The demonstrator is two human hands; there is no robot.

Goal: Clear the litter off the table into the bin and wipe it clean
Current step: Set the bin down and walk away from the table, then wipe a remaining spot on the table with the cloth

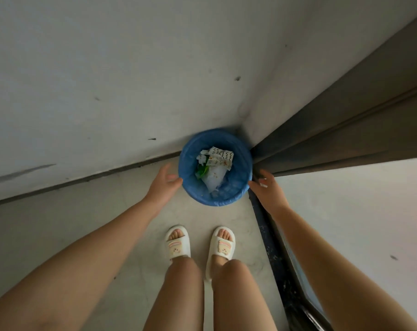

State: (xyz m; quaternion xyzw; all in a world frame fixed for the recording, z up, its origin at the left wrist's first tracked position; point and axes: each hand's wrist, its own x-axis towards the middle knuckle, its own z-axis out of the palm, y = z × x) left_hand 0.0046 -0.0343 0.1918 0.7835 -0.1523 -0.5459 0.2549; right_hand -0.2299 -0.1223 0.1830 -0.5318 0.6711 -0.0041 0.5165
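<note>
A round bin lined with a blue bag (pixel 236 194) stands on the floor in the corner of two walls. Inside lie crumpled litter pieces (pixel 217 163): white wrappers with black zigzag print, clear plastic and something green. My left hand (pixel 163 182) reaches down to the bin's left rim, fingers loosely spread and touching the bag's edge. My right hand (pixel 266 187) is at the right rim, fingers relaxed against it. Neither hand holds anything. The table is not in view.
Grey walls (pixel 107 80) meet behind the bin. A dark door frame (pixel 345 130) runs along the right, with a dark threshold strip (pixel 271 249) on the floor. My feet in white slippers (pixel 178 244) stand on the concrete floor just before the bin.
</note>
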